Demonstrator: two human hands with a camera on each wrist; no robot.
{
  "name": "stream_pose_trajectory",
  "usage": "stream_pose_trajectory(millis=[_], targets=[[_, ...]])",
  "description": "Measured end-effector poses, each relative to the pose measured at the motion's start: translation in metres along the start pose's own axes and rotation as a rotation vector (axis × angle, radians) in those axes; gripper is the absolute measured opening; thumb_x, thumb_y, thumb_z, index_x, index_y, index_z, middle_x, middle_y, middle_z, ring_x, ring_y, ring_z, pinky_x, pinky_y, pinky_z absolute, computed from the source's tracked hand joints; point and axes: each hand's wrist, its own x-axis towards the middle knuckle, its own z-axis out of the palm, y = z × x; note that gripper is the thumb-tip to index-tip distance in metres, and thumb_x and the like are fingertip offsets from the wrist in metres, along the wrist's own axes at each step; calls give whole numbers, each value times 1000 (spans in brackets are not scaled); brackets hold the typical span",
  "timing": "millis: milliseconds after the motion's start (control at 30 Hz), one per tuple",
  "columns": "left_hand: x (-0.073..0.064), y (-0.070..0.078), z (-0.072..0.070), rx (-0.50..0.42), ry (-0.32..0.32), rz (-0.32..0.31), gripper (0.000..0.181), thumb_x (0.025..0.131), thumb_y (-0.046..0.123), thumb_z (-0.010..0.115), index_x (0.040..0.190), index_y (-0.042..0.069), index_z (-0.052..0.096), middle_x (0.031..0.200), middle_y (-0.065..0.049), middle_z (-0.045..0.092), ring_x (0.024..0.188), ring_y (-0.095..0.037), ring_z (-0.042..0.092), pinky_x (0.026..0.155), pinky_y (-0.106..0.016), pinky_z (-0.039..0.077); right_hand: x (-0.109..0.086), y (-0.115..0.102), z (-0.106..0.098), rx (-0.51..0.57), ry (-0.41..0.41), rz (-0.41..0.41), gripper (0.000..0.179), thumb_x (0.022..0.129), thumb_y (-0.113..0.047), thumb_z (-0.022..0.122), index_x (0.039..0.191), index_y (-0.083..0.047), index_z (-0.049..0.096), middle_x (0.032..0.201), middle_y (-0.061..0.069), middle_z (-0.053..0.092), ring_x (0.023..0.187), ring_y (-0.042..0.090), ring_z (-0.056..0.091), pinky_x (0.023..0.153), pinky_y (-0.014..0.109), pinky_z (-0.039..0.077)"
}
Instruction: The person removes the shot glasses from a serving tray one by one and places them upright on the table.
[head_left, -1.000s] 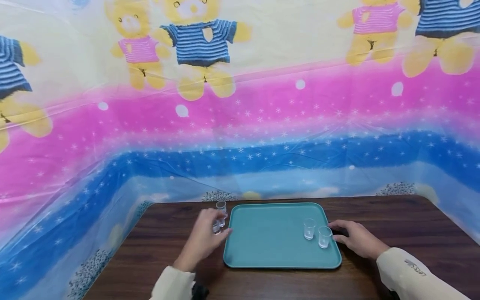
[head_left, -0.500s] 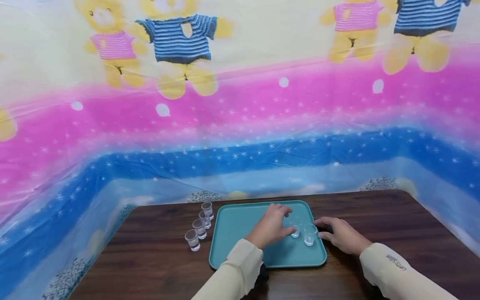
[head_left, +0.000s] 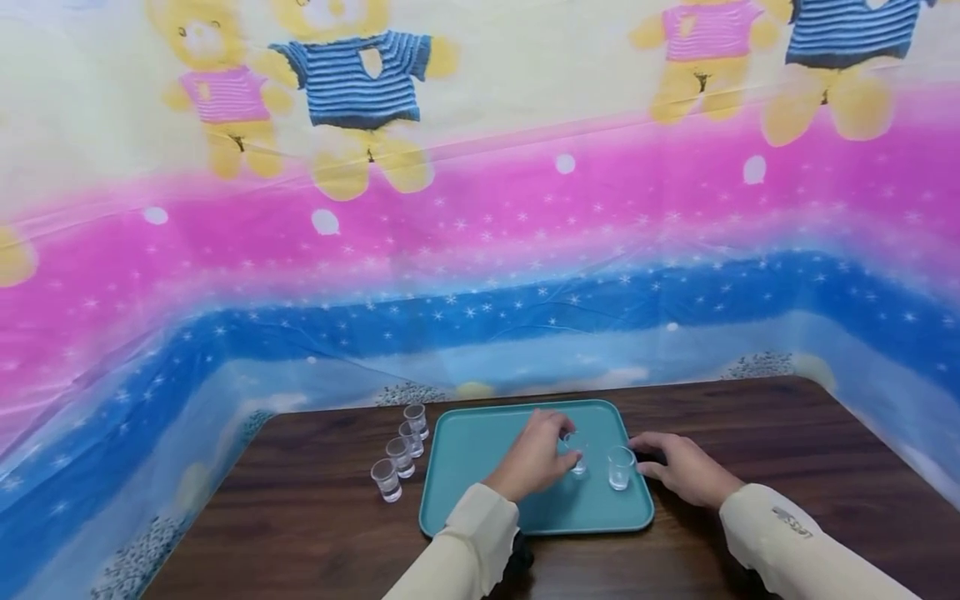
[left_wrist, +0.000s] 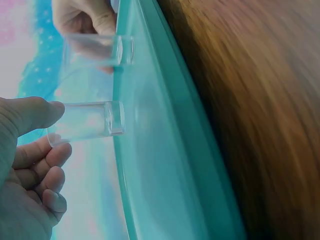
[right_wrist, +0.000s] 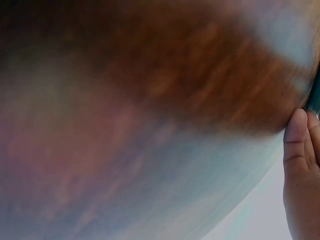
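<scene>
My left hand (head_left: 534,454) is over the teal tray (head_left: 480,508), its thumb and fingers pinching a clear shot glass (left_wrist: 87,120) near the rim. That glass is upright, its base close over the tray. A second shot glass (head_left: 620,468) stands by the tray's right side. At that side my right hand (head_left: 678,468) holds the tray's edge, thumb and fingers at the rim; in the right wrist view the thumb (right_wrist: 296,132) meets the teal edge. Part of the pinched glass is hidden by my left hand in the head view.
Left of the tray, several more shot glasses (head_left: 401,457) stand in a slanting row on the dark wooden table (head_left: 315,517). A printed cloth (head_left: 450,317) with bears hangs behind and around the table.
My left hand came from the glasses on the left to the tray, took hold of one shot glass there and shifted it slightly left. My right hand stays at the tray's edge.
</scene>
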Motion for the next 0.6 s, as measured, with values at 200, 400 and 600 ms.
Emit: stream_pose_trajectory(millis=[200,400,600], targets=[[-16,-14,-15,-21,40,-8,26,88,19,69,111,7,63,102,-3,57,90,-13,49,72,-25,46,-1,0,-1,-8,-7,-22,38,89,-15,66,125,-7,58,125,14,56,117,35,50,90,50,43],[-37,-27,-37,-45,108,37,22,86,16,71,103,5,63,95,-6,59,90,-20,52,74,-30,46,-1,-1,0,-15,-11,-22,38,89,-14,66,125,-6,58,125,14,56,116,35,51,89,49,44],[-72,-41,-70,-6,184,3,21,82,17,74,96,6,63,90,-5,60,85,-20,55,74,-34,46,0,-3,0,-16,-13,-27,38,89,-15,66,126,-6,58,125,13,56,116,35,51,89,49,44]])
